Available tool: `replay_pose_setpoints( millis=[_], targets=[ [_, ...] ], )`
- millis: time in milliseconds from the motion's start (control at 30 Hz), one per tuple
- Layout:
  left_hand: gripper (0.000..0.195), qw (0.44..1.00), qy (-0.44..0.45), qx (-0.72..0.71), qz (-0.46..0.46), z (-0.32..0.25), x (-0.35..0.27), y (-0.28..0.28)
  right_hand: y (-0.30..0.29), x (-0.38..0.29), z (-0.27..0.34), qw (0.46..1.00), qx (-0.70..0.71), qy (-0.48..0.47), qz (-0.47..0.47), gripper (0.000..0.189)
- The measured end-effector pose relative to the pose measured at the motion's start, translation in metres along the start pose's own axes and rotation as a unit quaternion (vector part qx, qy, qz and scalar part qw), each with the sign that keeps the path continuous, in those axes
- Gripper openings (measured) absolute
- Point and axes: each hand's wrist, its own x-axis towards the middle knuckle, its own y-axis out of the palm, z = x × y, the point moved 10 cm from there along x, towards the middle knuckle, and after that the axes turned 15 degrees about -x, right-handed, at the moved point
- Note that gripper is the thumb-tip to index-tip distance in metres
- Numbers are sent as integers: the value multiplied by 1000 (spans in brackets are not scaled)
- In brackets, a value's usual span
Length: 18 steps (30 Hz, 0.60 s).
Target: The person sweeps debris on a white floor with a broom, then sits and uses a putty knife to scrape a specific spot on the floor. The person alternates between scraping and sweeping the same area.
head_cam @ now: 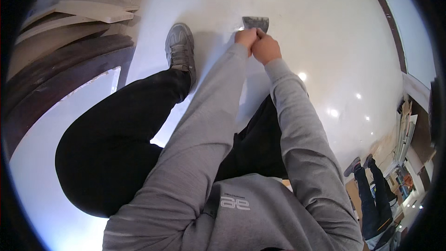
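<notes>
Both hands meet on the handle of a wide-bladed scraper [256, 23], whose dark, smudged blade points away from me over the glossy pale floor [313, 14]. My left hand [246, 38] is on the left, closed around the handle. Against it on the right is my right hand [266, 47], also closed, with its thumb near the blade. The handle itself is hidden by the fingers. Whether the blade's edge touches the floor cannot be told.
My shoe [179, 47] stands left of the hands. Stacked pale boards [94, 10] and a dark frame [69, 73] lie at left. A dark strip [386, 17] edges the floor at right. Another person [371, 195] stands at lower right, near long pale strips [406, 139].
</notes>
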Motion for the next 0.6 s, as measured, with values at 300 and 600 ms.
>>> replay_pose_setpoints(
  millis=[300,600],
  targets=[
    [16,996,-32,64,-44,-35,8,-1,-2,29,25,997,-36,-15,62,35],
    [16,996,34,80,-25,-74,8,10,-8,50,43,992,-103,-25,75,39]
  ],
)
